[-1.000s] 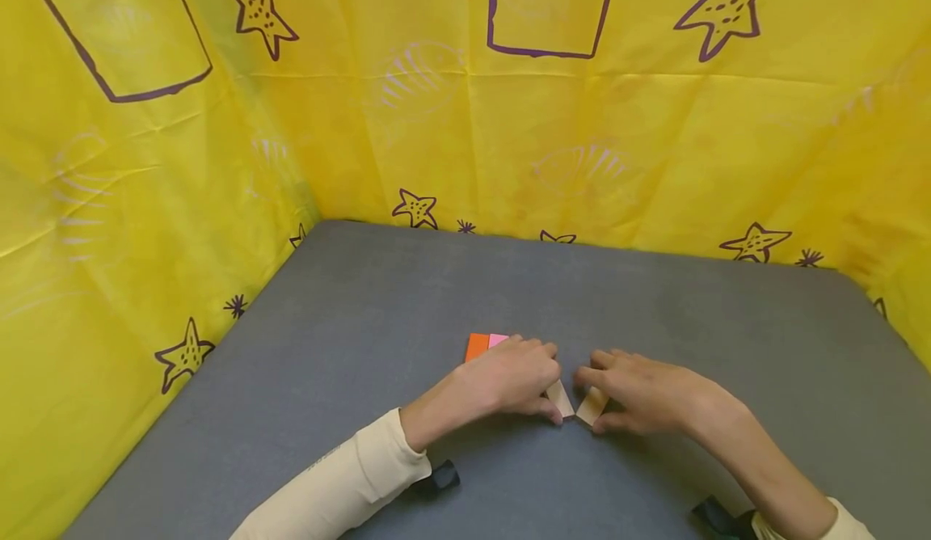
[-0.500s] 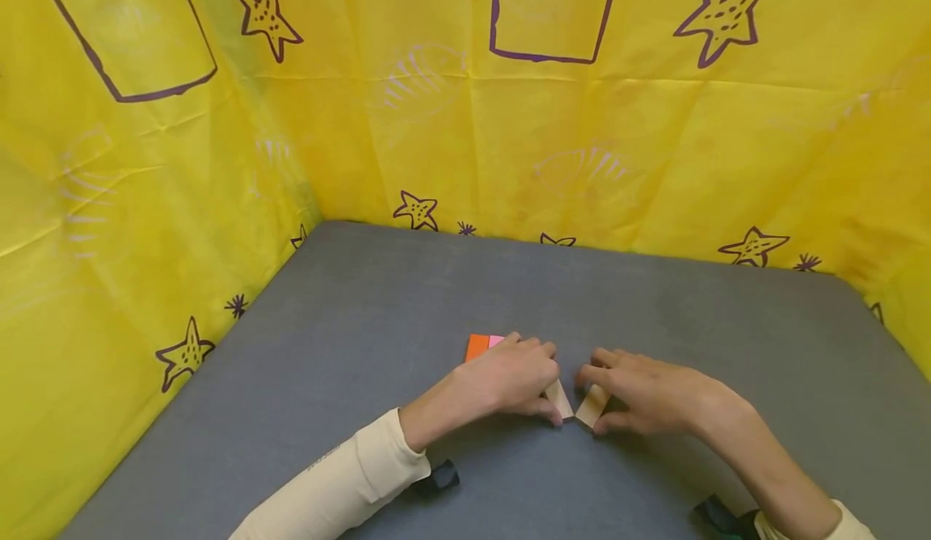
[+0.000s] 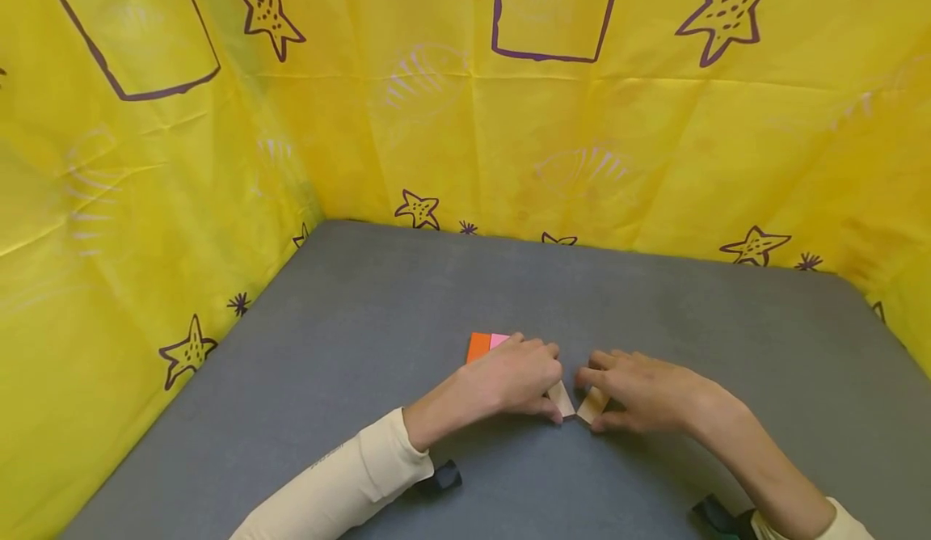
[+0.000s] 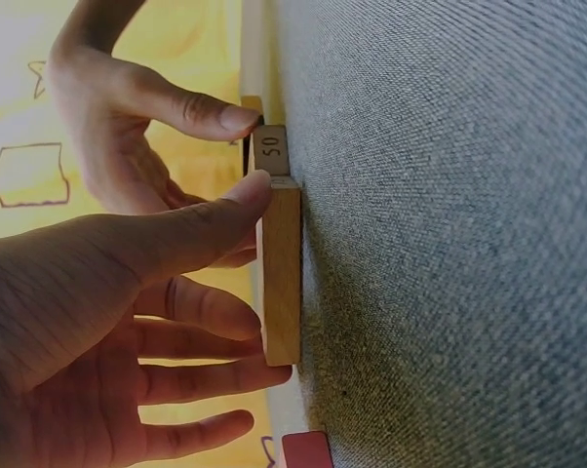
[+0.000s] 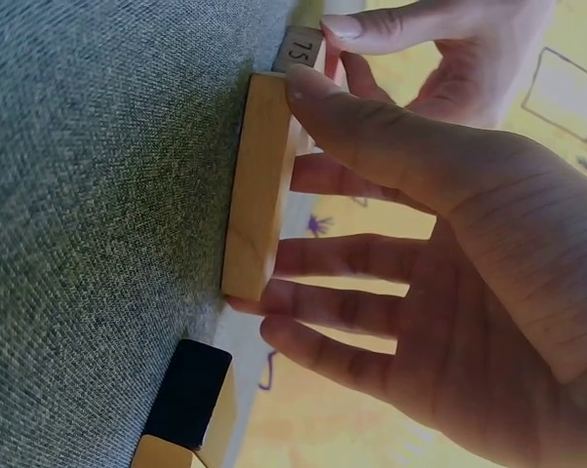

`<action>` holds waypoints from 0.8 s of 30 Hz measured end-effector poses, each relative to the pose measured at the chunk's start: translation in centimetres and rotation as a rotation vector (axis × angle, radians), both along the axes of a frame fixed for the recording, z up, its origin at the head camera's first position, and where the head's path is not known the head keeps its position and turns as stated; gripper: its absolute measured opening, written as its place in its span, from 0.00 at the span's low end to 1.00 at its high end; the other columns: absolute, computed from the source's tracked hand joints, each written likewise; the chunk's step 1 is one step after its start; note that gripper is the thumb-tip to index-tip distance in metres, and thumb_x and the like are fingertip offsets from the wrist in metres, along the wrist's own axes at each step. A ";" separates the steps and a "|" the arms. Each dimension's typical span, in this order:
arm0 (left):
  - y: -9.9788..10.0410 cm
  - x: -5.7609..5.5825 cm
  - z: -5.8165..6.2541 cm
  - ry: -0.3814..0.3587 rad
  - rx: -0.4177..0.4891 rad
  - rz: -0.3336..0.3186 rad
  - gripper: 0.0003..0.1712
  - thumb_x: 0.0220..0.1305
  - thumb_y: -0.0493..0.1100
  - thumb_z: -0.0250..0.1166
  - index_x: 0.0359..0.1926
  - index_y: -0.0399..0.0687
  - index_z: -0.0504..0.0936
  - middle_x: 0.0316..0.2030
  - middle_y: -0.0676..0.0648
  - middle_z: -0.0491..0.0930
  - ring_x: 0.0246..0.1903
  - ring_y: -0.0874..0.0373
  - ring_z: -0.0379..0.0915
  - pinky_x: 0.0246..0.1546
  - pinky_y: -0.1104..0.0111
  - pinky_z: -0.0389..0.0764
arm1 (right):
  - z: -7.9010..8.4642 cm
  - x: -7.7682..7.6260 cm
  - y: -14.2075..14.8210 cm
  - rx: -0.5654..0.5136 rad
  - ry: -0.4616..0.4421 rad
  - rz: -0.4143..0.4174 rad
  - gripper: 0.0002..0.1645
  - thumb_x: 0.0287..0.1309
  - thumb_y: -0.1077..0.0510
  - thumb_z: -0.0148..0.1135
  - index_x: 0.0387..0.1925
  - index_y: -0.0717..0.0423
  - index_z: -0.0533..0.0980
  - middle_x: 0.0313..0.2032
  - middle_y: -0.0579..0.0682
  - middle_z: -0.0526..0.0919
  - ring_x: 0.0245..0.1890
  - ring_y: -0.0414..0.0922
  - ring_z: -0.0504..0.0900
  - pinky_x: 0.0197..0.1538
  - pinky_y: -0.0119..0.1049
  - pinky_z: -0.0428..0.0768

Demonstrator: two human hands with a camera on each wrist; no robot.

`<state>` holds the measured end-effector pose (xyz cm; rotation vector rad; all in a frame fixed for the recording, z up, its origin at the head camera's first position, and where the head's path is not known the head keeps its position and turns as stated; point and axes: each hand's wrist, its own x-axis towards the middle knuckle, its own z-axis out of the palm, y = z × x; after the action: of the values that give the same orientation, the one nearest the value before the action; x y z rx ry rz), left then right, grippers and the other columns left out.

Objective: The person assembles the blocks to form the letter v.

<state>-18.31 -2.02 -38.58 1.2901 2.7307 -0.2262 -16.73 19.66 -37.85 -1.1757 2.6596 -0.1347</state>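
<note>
In the head view, my left hand [image 3: 509,377] holds a plain wooden block [image 3: 562,401] between its thumb and fingers. Opposite, my right hand [image 3: 647,388] pinches a second wooden block [image 3: 592,405]. Their near ends meet at a corner, so the pair forms a V on the table. The left wrist view shows the left block's long side [image 4: 282,283] under the left thumb, and the number 50 printed on the right block's end [image 4: 271,151]. From the right wrist, the right block [image 5: 257,185] lies along the cloth, and dark printed digits mark the left block's end [image 5: 299,49].
Behind the left hand lie an orange block [image 3: 478,346] and a pink block [image 3: 498,339] side by side, partly covered. A red block [image 4: 306,450] shows low in the left wrist view, a black-ended block [image 5: 189,392] in the right. Yellow patterned cloth [image 3: 509,144] surrounds the grey tabletop [image 3: 393,281].
</note>
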 end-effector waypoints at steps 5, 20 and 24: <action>0.0 0.1 0.0 -0.010 0.008 0.003 0.24 0.60 0.70 0.71 0.36 0.57 0.87 0.36 0.55 0.78 0.33 0.63 0.71 0.38 0.68 0.69 | 0.0 0.0 0.0 -0.006 0.015 0.022 0.19 0.59 0.41 0.75 0.45 0.41 0.77 0.38 0.36 0.73 0.37 0.36 0.72 0.44 0.41 0.78; -0.1 0.1 0.1 -0.025 0.009 0.028 0.25 0.60 0.71 0.71 0.40 0.57 0.88 0.37 0.55 0.79 0.35 0.62 0.72 0.41 0.66 0.71 | 0.0 0.2 0.0 -0.008 0.011 -0.001 0.19 0.58 0.41 0.76 0.44 0.39 0.77 0.38 0.36 0.74 0.38 0.36 0.72 0.45 0.42 0.77; 0.0 0.2 0.0 -0.015 0.012 0.022 0.24 0.60 0.70 0.71 0.38 0.57 0.87 0.36 0.55 0.79 0.34 0.62 0.72 0.42 0.66 0.72 | 0.0 0.2 0.1 0.006 0.010 -0.013 0.20 0.57 0.42 0.76 0.45 0.40 0.77 0.38 0.36 0.74 0.38 0.37 0.72 0.47 0.45 0.79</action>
<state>-18.13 -2.02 -38.57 1.2589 2.7359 -0.1971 -16.53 19.72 -37.82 -1.1608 2.6750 -0.1226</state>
